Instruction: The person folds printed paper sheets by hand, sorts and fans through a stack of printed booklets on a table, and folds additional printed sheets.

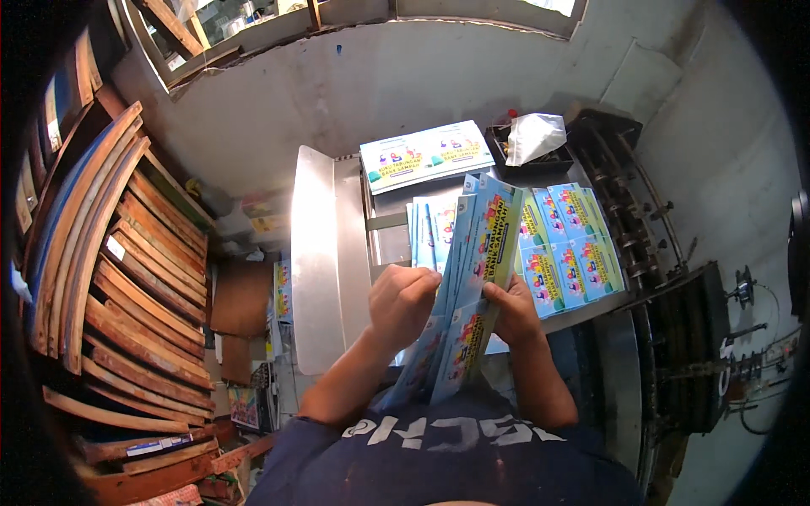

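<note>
The left forearm is slanting inward from the lower edge, elbow bent, and is placing the left hand [401, 297] at the left side of a fanned bundle of light-blue printed paper sheets with yellow panels and cartoon figures [488, 249]. The right forearm is standing more steeply and is placing the right hand [515, 308] at the bundle's right edge.

The bundle is standing nearly upright between the hands, in front of the navy shirt with white lettering [456, 447]. Its leaves are separating slightly along the left side.

Right fingers: these are grasping the bundle, with the thumb lying on the printed face; the other fingers are mostly hiding behind the sheets. Left fingers: these are curling inward, with the tips sitting at the bundle's left edge. It cannot be told whether they are pinching a leaf or only touching it.

Beyond the bundle, a grey metal bench [407, 199] is carrying a flat white-edged stack of printed sheets [426, 156] at the back and a spread of light-blue printed pieces [574, 244] to the right. A black open tray [557, 163] is sitting beside the back stack and is holding a crumpled white sheet [537, 137].
</note>
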Action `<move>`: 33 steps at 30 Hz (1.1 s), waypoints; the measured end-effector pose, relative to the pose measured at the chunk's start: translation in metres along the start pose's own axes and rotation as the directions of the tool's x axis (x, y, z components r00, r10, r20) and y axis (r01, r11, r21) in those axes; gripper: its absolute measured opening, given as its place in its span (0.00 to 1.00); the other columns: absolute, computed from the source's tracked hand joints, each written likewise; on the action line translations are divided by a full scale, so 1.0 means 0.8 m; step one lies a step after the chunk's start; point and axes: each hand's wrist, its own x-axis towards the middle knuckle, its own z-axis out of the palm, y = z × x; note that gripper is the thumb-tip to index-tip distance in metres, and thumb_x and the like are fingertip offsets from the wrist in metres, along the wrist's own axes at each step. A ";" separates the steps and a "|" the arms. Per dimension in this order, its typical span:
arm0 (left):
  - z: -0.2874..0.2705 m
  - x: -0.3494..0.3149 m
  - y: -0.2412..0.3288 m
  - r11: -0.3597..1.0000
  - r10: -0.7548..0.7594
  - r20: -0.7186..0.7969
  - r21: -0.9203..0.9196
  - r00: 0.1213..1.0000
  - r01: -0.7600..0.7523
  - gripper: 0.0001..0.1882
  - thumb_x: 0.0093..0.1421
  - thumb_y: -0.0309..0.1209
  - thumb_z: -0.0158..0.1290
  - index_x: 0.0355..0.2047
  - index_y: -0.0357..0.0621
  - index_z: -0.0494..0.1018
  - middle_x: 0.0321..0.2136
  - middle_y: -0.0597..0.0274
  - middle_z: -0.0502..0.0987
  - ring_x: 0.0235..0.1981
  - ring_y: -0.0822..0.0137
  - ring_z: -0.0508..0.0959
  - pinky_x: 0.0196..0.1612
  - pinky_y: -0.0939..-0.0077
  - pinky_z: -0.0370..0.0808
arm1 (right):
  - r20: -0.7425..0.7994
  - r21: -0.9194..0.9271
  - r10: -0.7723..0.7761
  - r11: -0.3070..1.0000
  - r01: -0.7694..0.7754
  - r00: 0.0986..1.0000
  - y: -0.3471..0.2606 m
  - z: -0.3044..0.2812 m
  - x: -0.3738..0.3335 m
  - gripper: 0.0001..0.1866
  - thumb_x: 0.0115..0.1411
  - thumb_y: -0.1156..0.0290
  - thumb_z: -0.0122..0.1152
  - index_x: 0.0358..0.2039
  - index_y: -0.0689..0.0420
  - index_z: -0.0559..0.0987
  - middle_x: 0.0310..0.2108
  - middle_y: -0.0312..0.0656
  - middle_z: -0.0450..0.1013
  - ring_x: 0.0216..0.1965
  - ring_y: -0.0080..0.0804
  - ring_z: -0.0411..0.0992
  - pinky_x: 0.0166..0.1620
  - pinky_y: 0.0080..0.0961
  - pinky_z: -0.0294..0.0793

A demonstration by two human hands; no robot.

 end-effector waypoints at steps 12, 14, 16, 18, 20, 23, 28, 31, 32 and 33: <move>0.011 -0.028 -0.020 0.966 -0.211 -0.281 0.088 0.936 0.244 0.17 0.53 0.30 0.65 0.40 0.42 0.72 0.36 0.56 0.78 0.34 0.60 0.79 0.36 0.71 0.76 | -0.114 0.018 -0.030 0.999 0.032 0.993 0.042 0.033 0.004 0.20 0.61 0.71 0.63 0.52 0.61 0.73 0.47 0.42 0.76 0.45 0.31 0.76 0.51 0.32 0.74; 0.005 -0.025 -0.019 0.965 -0.202 -0.280 0.105 0.938 0.239 0.16 0.53 0.29 0.65 0.40 0.41 0.72 0.36 0.55 0.78 0.34 0.61 0.79 0.36 0.71 0.76 | -0.101 0.003 -0.024 1.000 0.024 0.995 0.040 0.044 0.004 0.20 0.60 0.70 0.62 0.52 0.61 0.73 0.47 0.42 0.76 0.45 0.31 0.76 0.51 0.32 0.74; 0.004 -0.022 -0.017 0.963 -0.196 -0.283 0.123 0.939 0.238 0.16 0.54 0.28 0.65 0.40 0.40 0.72 0.36 0.55 0.77 0.33 0.62 0.79 0.36 0.72 0.76 | -0.101 -0.016 -0.029 0.999 0.028 0.994 0.037 0.050 0.004 0.20 0.60 0.70 0.62 0.52 0.61 0.73 0.46 0.42 0.77 0.45 0.31 0.76 0.51 0.32 0.74; 0.003 -0.019 -0.013 0.959 -0.259 -0.304 0.032 0.917 0.282 0.15 0.55 0.26 0.64 0.40 0.39 0.72 0.35 0.54 0.76 0.33 0.65 0.78 0.35 0.74 0.75 | -0.101 -0.035 -0.035 0.999 0.032 0.994 0.038 0.052 0.003 0.20 0.60 0.70 0.62 0.52 0.62 0.73 0.46 0.42 0.77 0.46 0.31 0.76 0.51 0.32 0.74; 0.005 -0.023 -0.018 0.949 -0.304 -0.316 -0.026 0.898 0.313 0.14 0.56 0.26 0.63 0.40 0.38 0.71 0.35 0.54 0.76 0.32 0.67 0.77 0.35 0.76 0.75 | -0.122 -0.023 -0.070 0.997 0.067 0.990 0.039 0.053 0.002 0.20 0.60 0.71 0.62 0.52 0.61 0.73 0.46 0.42 0.77 0.46 0.32 0.76 0.52 0.32 0.74; -0.006 -0.023 -0.013 0.908 -0.416 -0.316 -0.203 0.852 0.368 0.11 0.60 0.26 0.59 0.41 0.36 0.71 0.35 0.55 0.75 0.31 0.69 0.77 0.34 0.78 0.74 | -0.181 -0.074 -0.074 0.995 0.061 0.981 0.029 0.055 0.001 0.19 0.61 0.72 0.62 0.52 0.62 0.71 0.46 0.44 0.76 0.45 0.32 0.76 0.49 0.34 0.76; -0.028 0.013 0.007 0.565 -0.774 -0.054 -0.510 0.631 0.649 0.12 0.71 0.36 0.44 0.39 0.40 0.71 0.31 0.62 0.76 0.28 0.75 0.75 0.34 0.81 0.68 | -0.050 0.104 -0.163 0.980 0.167 0.985 0.011 0.011 0.006 0.23 0.61 0.71 0.61 0.55 0.62 0.68 0.48 0.47 0.74 0.46 0.38 0.76 0.50 0.38 0.77; -0.074 -0.031 -0.055 0.513 -0.807 0.010 -0.482 0.590 0.710 0.12 0.70 0.35 0.47 0.41 0.38 0.71 0.35 0.59 0.76 0.33 0.71 0.77 0.39 0.77 0.71 | -0.021 0.174 -0.165 0.971 0.166 0.986 -0.010 -0.004 0.010 0.24 0.61 0.70 0.61 0.56 0.63 0.67 0.48 0.47 0.74 0.47 0.40 0.75 0.51 0.42 0.77; -0.088 -0.029 -0.059 0.603 -0.789 -0.027 -0.224 0.613 0.766 0.12 0.68 0.32 0.49 0.46 0.36 0.70 0.39 0.54 0.76 0.39 0.66 0.77 0.45 0.73 0.71 | 0.022 0.236 -0.163 0.960 0.153 0.986 -0.012 -0.012 0.012 0.27 0.61 0.71 0.61 0.58 0.63 0.65 0.50 0.48 0.73 0.49 0.40 0.75 0.52 0.41 0.76; -0.096 -0.017 -0.051 0.642 -0.763 -0.058 0.053 0.644 0.765 0.15 0.66 0.28 0.51 0.51 0.33 0.69 0.43 0.48 0.76 0.45 0.61 0.77 0.51 0.69 0.72 | 0.014 0.228 -0.163 0.961 0.156 0.987 -0.016 -0.014 0.015 0.27 0.61 0.71 0.61 0.58 0.63 0.65 0.50 0.48 0.73 0.49 0.40 0.75 0.52 0.41 0.76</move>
